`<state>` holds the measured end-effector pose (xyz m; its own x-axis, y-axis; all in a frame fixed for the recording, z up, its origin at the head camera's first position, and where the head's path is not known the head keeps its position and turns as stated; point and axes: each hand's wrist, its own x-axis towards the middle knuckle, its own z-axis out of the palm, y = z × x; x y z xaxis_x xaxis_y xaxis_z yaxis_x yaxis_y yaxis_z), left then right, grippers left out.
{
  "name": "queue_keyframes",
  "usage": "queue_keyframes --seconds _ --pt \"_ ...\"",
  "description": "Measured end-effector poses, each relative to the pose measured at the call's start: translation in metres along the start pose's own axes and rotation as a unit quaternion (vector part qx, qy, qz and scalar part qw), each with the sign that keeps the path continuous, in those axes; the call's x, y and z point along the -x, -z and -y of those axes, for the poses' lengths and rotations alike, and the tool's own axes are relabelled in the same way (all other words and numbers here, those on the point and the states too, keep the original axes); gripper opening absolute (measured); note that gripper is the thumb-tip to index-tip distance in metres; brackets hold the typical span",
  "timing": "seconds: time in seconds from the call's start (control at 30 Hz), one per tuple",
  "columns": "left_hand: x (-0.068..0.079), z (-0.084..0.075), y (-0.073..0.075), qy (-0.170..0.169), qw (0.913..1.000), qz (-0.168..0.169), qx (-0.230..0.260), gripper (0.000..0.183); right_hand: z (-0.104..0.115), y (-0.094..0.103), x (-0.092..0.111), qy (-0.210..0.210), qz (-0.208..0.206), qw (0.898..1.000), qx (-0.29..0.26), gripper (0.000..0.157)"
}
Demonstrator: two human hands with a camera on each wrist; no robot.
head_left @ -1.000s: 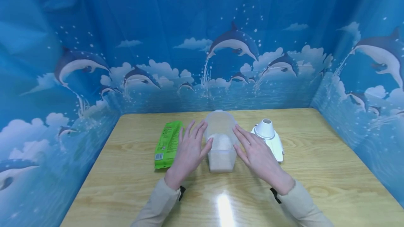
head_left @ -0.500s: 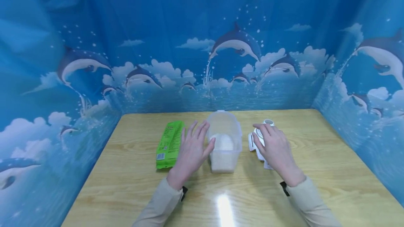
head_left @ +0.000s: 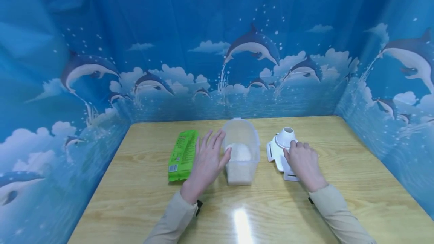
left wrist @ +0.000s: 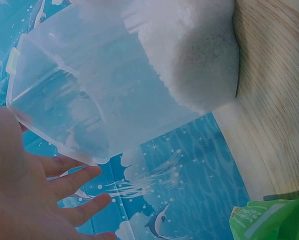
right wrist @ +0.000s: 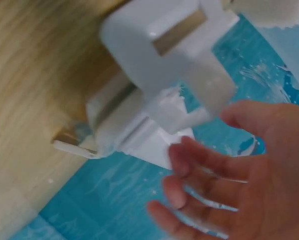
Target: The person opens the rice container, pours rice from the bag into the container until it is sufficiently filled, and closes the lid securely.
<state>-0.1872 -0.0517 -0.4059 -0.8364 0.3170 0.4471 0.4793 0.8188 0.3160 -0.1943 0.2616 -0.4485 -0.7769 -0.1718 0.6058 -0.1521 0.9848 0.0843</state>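
A translucent plastic container [head_left: 240, 174] stands on the table with a mound of white grains [head_left: 239, 151] inside. My left hand [head_left: 207, 156] is spread just left of its rim, and in the left wrist view the straight fingers lie against or close beside the rim; contact is unclear. To the right lies a white plastic piece [head_left: 279, 157] with a slotted flat base and a cone-shaped spout [head_left: 286, 137]. My right hand [head_left: 303, 162] hovers over its right side, fingers loosely bent. In the blurred right wrist view, gaps show between those fingers [right wrist: 204, 160] and the white piece.
A green printed packet [head_left: 183, 154] lies on the wooden table [head_left: 142, 183] to the left of the container, close to my left hand. Blue dolphin-print sheeting [head_left: 190, 48] encloses the table's back and sides.
My right hand has moved from beside the container rightward to the white plastic piece, then lower over its right side. My left hand stays by the container with little movement.
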Motion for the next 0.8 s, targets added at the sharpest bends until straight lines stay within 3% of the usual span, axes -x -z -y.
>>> queue_keyframes --seconds 0.17,0.5,0.63,0.8 --pt "0.0 -0.001 0.0 0.001 1.0 0.001 0.0 0.057 -0.001 -0.004 0.004 -0.042 0.073 0.996 0.005 0.042" --pt "0.001 -0.003 0.0 0.001 1.0 0.0 0.008 0.057 -0.005 -0.01 0.002 -0.071 0.109 0.991 -0.009 0.035" --pt "0.001 -0.003 0.0 0.001 1.0 -0.003 0.008 0.056 -0.005 -0.011 0.0 -0.078 0.102 0.992 -0.013 0.034" --pt "0.001 -0.002 -0.001 0.0 0.9999 -0.006 0.013 0.056 -0.004 -0.011 -0.001 -0.066 0.042 0.997 -0.012 0.033"
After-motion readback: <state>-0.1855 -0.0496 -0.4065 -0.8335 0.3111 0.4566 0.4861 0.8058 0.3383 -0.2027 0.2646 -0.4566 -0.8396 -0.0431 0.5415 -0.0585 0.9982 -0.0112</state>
